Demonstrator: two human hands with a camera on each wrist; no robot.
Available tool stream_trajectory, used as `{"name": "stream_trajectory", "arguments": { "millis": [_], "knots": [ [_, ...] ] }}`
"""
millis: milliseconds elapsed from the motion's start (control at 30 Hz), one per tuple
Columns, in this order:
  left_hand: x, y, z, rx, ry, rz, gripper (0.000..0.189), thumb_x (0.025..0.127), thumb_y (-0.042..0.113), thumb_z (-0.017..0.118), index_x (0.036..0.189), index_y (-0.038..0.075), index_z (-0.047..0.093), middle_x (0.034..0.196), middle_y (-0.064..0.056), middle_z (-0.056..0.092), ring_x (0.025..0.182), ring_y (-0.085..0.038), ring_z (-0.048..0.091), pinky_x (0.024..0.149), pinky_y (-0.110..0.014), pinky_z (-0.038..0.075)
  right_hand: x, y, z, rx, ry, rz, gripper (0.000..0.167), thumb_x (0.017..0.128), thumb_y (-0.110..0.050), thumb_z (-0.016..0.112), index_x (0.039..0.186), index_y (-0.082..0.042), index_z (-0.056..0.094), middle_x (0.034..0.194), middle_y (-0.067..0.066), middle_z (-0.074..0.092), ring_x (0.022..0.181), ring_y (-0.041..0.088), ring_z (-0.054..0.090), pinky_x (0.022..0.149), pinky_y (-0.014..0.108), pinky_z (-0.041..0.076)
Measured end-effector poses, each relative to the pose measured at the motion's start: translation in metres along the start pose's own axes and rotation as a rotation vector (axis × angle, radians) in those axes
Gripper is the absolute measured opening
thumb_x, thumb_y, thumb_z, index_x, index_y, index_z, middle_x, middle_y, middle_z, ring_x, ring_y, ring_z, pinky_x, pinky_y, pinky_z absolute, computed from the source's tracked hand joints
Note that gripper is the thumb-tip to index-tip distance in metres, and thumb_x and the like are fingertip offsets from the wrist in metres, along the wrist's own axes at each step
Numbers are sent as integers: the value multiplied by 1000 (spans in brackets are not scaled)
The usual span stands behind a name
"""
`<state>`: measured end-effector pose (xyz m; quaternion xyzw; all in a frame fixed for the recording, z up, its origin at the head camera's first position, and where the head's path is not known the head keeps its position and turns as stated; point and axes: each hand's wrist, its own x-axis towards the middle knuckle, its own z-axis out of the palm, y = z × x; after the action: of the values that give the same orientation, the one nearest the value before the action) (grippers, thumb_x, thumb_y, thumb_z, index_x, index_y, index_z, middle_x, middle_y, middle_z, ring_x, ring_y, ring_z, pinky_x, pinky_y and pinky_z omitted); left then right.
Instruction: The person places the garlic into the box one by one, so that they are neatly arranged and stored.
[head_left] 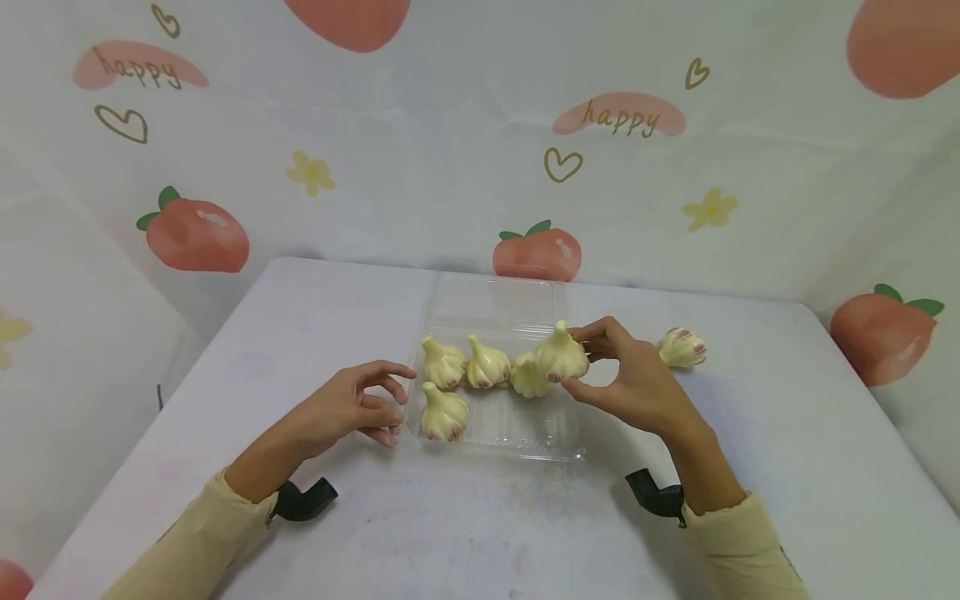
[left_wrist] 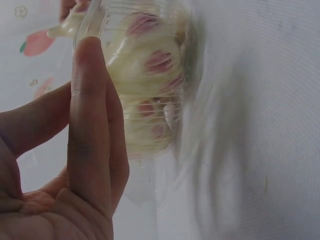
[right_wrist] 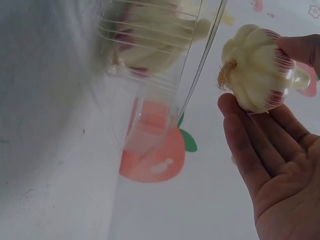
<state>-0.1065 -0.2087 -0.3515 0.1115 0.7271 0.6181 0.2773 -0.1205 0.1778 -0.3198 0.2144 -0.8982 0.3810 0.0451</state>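
Observation:
A clear plastic container (head_left: 498,425) lies with its lid (head_left: 498,298) folded open toward the back. Inside, three garlic bulbs stand in the back row, the left one (head_left: 442,365) in the corner, and another garlic bulb (head_left: 444,414) sits at the front left. My right hand (head_left: 633,383) pinches a garlic bulb (right_wrist: 257,70) between thumb and fingers, held above the container's right side with its roots showing in the right wrist view. Beside the container's left wall is my left hand (head_left: 352,407), fingers loosely bent, a fingertip (left_wrist: 90,52) right at the rim.
Another garlic bulb (head_left: 682,348) lies on the white table (head_left: 465,533) to the right, behind my right hand. A patterned cloth backdrop (head_left: 420,150) hangs behind the table's far edge. Black wrist mounts (head_left: 303,502) sit below both wrists.

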Motion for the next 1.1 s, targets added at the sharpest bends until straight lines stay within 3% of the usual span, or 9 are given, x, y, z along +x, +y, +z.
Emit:
{"name": "stream_trajectory", "arguments": {
  "millis": [67,333,600,1100],
  "knots": [
    [1,0,0,2,0,4,62,88,0,67,144,-3,40,111,-16,48,76,-18,68,72,-40,63,0,-1,1,6,6,-10,44,79,-18,83,114,-17,57,122,-4,69,101,15,71,90,25,54],
    [1,0,1,10,4,-6,62,89,1,67,145,-3,40,111,-17,48,78,-18,69,72,-40,64,-2,-10,8,46,-39,-13,47,78,-17,84,116,-21,56,125,-8,67,103,12,70,92,32,55],
    [-1,0,1,14,8,0,60,89,0,66,144,-2,41,111,-16,48,77,-18,69,72,-41,64,-2,-15,19,78,-81,-69,47,79,-20,84,117,-24,56,123,-10,66,101,9,69,91,39,57],
    [-3,2,1,9,8,5,61,90,3,68,144,-3,41,111,-17,49,78,-22,69,73,-42,63,-2,-24,35,119,-180,-74,42,80,-21,83,111,-26,54,127,-11,66,103,6,68,90,43,57]
  ]
}}
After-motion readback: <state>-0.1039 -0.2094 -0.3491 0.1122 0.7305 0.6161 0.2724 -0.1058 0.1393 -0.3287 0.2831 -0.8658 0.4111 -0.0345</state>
